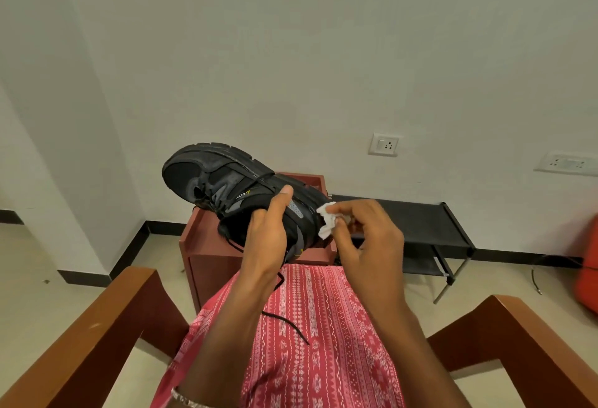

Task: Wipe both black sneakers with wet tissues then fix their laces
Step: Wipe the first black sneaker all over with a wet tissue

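A black sneaker (pixel 220 181) is held up in the air on its side, toe to the left, sole facing away. My left hand (pixel 270 233) grips it around the heel end, thumb lying on its side. My right hand (pixel 365 233) pinches a crumpled white wet tissue (pixel 327 219) against the heel of the sneaker. A loose black lace (pixel 284 322) dangles from the sneaker down over my lap. The second sneaker is not visible.
A small red-brown wooden table (pixel 207 246) stands just behind the sneaker. To the right is a low black shoe rack (pixel 420 223) against the white wall. Wooden chair arms (pixel 106 320) flank my red patterned lap. An orange object (pixel 589 265) sits far right.
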Motion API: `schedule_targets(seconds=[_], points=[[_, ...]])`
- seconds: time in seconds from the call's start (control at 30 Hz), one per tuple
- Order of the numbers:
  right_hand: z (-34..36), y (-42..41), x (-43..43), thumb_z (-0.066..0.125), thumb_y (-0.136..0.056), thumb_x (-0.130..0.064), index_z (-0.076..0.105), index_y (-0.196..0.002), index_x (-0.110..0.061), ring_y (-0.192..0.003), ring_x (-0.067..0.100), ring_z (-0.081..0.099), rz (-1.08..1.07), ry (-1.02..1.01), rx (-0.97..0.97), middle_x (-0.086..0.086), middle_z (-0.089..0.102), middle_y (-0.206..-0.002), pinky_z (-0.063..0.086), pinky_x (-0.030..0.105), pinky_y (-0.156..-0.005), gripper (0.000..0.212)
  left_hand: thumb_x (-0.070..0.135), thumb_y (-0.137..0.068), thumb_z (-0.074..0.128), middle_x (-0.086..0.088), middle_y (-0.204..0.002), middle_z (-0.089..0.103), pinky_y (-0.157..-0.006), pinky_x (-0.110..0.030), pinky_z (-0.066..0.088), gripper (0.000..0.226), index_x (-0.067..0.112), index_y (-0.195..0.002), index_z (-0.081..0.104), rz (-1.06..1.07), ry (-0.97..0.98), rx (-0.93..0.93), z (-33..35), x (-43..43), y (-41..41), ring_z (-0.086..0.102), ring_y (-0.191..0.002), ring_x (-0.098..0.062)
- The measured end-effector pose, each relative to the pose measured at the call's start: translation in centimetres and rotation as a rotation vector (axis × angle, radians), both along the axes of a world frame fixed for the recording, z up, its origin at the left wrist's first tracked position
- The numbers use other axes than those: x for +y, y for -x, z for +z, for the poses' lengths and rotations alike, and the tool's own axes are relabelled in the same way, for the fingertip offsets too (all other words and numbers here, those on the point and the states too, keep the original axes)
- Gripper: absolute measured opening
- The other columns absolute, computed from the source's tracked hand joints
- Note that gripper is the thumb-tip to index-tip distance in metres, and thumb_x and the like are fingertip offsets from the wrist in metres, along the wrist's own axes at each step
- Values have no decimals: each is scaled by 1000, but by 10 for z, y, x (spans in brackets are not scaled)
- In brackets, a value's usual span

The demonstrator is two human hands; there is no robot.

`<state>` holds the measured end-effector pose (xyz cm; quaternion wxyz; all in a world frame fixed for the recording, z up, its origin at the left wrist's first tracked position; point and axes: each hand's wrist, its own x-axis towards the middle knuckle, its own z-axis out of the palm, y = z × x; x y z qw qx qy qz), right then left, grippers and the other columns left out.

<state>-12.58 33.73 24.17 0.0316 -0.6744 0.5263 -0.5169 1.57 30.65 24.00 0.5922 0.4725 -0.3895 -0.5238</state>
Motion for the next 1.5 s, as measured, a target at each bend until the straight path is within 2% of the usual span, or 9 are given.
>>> schedule_targets(seconds=[0.1, 0.17, 0.5, 0.77, 0.93, 1.07, 1.3, 1.43, 1.5], points=[[19, -3, -15, 66, -91, -5, 74, -102, -20, -86, 2, 59, 15, 3, 66, -9, 65, -97, 49, 14, -76, 20, 78, -68, 62, -24, -103, 69, -96, -59, 48, 84, 2, -104, 68, -32, 22, -29, 2, 3, 2, 67, -100, -34], [28, -6, -24, 64, -92, -8, 76, -103, -19, -89, 8, 61, 6, -23, 136, -7, 66, -98, 52, 26, -78, 20, 82, -64, 62, -31, -94, 63, -92, -63, 48, 90, -3, -93, 64, -54, 52, -68, 3, 5, 3, 65, -88, -37], [-24, -17, 12, 59, -92, -10, 70, -101, -10, -97, 13, 62, -20, 98, 54, -2, 63, -106, 58, 33, -79, 14, 53, -80, 67, -10, -110, 74, -98, -52, 51, 56, 9, -114, 68, 71, -16, 191, 8, 4, -12, 70, -103, -26], [-5, -33, 0, 67, -87, -1, 74, -109, -7, -104, 17, 61, -108, 250, 72, 3, 69, -108, 44, 13, -96, 23, 44, -93, 57, -15, -117, 71, -100, -40, 47, 46, 6, -114, 71, -204, -7, 327, 16, 9, -20, 68, -111, -26], [2, -45, 7, 66, -88, 2, 76, -107, -14, -104, 14, 63, 51, 204, 69, -4, 72, -106, 52, 27, -89, 27, 55, -95, 48, -16, -111, 73, -99, -41, 49, 56, 6, -107, 73, -191, 12, 267, 15, 11, -16, 70, -106, -26], [18, -44, -12, 61, -87, -2, 76, -102, -17, -94, 15, 57, 20, 151, 207, -5, 72, -98, 45, 23, -78, 25, 56, -98, 42, -13, -102, 75, -105, -49, 46, 54, 18, -85, 79, -172, 41, 162, 14, 11, -9, 70, -104, -26], [37, -43, -26, 71, -83, 2, 75, -103, -19, -96, 20, 52, 8, 5, 442, -4, 68, -97, 37, 24, -76, 30, 66, -90, 44, -12, -103, 75, -105, -55, 45, 54, 27, -88, 80, -119, 61, 174, 13, 9, -4, 69, -105, -28], [14, -40, 3, 60, -89, -1, 74, -102, -14, -94, 18, 58, 21, 99, 157, -3, 67, -96, 48, 26, -78, 23, 86, -67, 52, -26, -108, 69, -106, -58, 43, 89, 7, -102, 74, -74, 45, 197, 14, 9, -6, 64, -110, -41], [6, -41, 18, 63, -93, -2, 74, -106, -14, -97, 12, 62, 65, 72, 18, -6, 67, -98, 53, 32, -82, 21, 86, -69, 47, -17, -106, 73, -103, -53, 48, 91, 8, -111, 70, -36, 17, 248, 16, 9, -6, 69, -106, -33]])
